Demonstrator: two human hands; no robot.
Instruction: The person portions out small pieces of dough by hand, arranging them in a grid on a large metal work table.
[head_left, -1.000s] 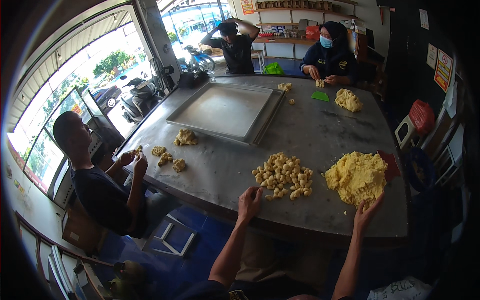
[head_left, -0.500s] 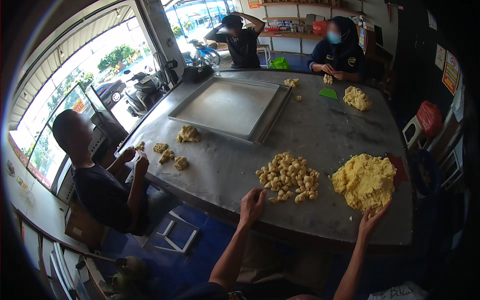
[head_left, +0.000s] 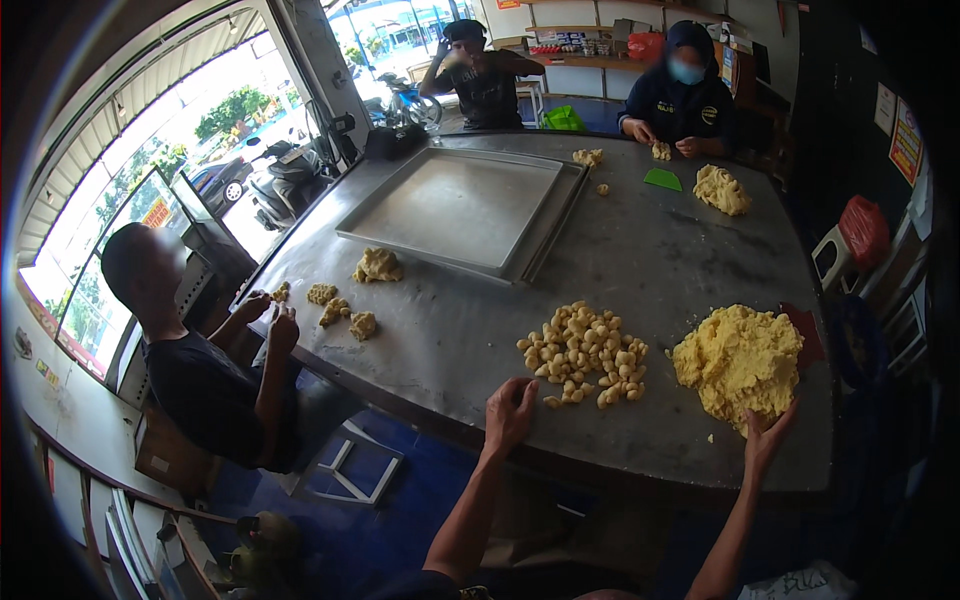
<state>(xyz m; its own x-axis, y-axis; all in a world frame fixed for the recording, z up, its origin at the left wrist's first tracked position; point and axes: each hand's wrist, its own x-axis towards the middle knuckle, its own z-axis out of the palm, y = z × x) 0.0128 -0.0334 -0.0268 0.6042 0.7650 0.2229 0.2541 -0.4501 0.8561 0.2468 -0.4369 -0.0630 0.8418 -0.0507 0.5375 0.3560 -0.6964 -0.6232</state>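
My left hand rests by the table's near edge, fingers curled in and thumb against them; whether anything is inside is hidden. Just beyond it lies a loose pile of small pale dough balls. At the right, my right hand touches the near right side of a big crumbly yellow dough mound, its thumb and fingers stretched apart. Dough hides some of those fingertips.
On the metal table lie a large shallow tray, dough lumps and a green scraper. Co-workers are at the left and far sides, two handling dough pieces. A white stool stands below left.
My right hand shifts slightly along the dough mound, and my left hand stays curled. The person at the far side lowers their raised arms. The whole view has shifted a little.
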